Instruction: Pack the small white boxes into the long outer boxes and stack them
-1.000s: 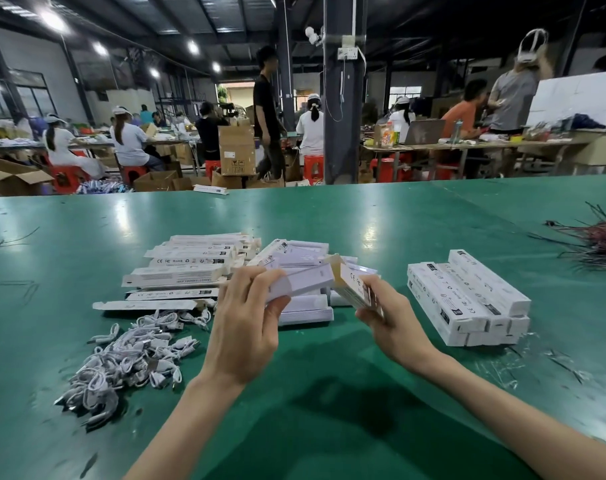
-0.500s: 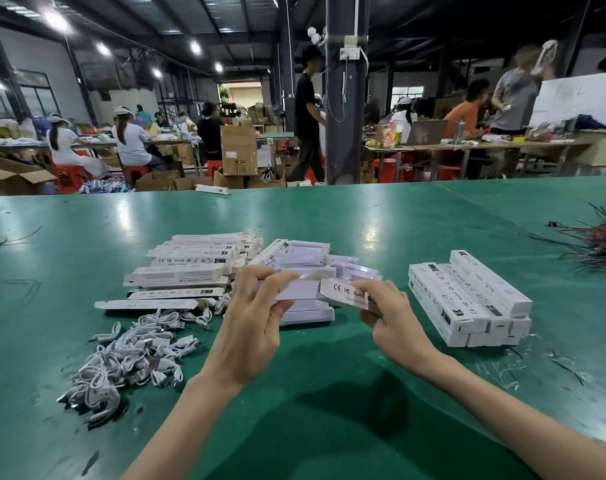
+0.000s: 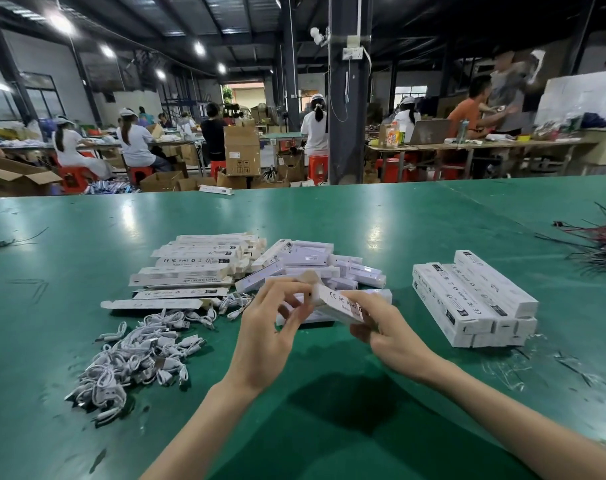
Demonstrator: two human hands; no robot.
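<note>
A long outer box (image 3: 343,304) is held just left of the finished stack (image 3: 474,299). The right hand (image 3: 388,336) grips its body; the left hand (image 3: 270,334) pinches its open end flap (image 3: 310,277). If the flap buckles or mis-tucks, the contents may slide out.

Overhead lamps (image 3: 61,22) glare; background seemingly blurred.

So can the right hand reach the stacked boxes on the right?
Probably yes: the stack sits just right of the right hand with only bare table between, though that hand grips a long box.
</note>
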